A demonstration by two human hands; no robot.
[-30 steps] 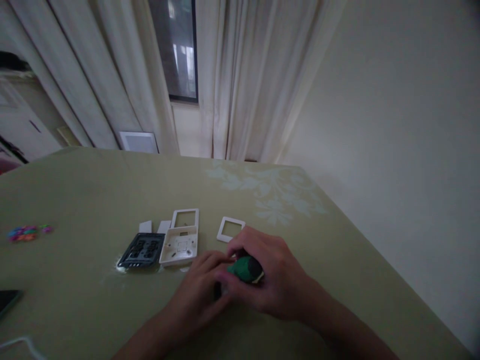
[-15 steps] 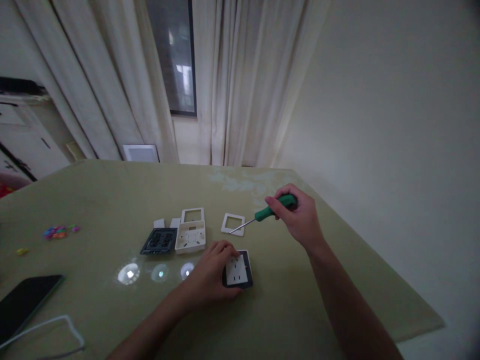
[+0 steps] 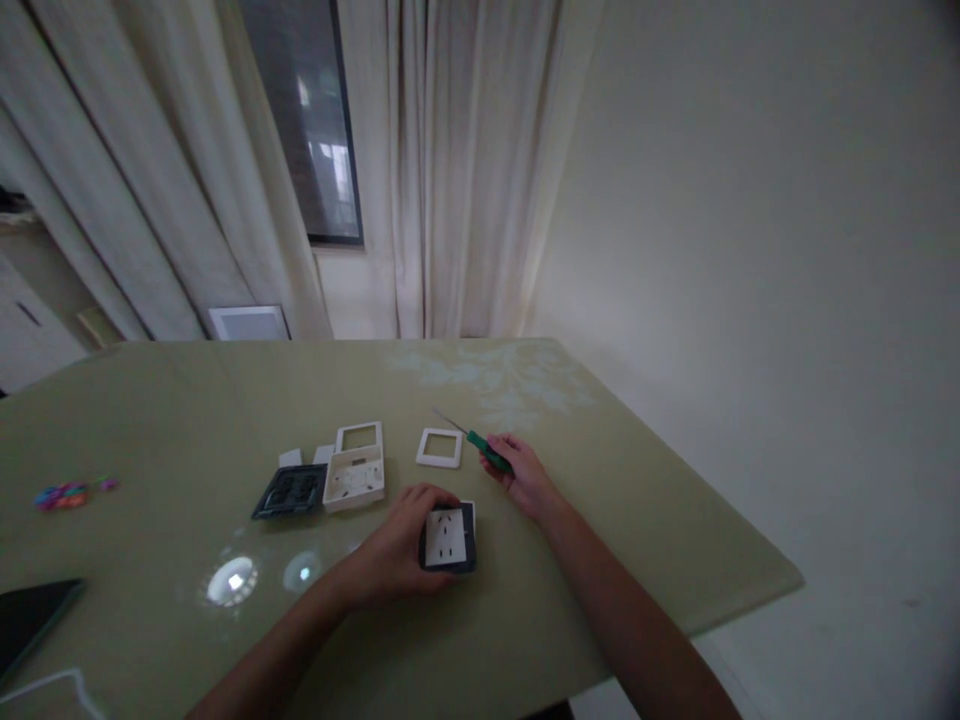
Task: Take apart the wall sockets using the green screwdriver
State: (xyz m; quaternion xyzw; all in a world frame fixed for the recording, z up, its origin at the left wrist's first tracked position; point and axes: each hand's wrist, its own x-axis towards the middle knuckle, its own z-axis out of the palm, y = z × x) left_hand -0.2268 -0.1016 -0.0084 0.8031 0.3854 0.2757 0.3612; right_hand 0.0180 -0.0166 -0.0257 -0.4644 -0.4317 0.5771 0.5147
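Note:
My left hand (image 3: 409,545) is closed around a wall socket (image 3: 447,538), thumb at its near edge and fingers over its far edge. The socket has a white slotted face set in a dark frame. In my right hand (image 3: 521,475) is a screwdriver (image 3: 489,451) with a green handle, its thin shaft pointing up and to the left. A white square cover frame (image 3: 439,448) lies flat just left of the screwdriver. Farther left rests a white mounting box (image 3: 355,477), with another white frame (image 3: 360,437) behind it and a dark socket plate (image 3: 291,491) beside it.
Small colourful pieces (image 3: 67,495) lie at the far left of the table (image 3: 600,590). A dark flat device (image 3: 34,615) and a white cable (image 3: 56,683) are at the near left. Curtains (image 3: 465,180) and a wall (image 3: 712,250) border the table.
My right hand has moved lower and nearer the cover frame, and the screwdriver's tip has swung from pointing down-left to up-left. My left hand still holds the socket. The view has shifted right.

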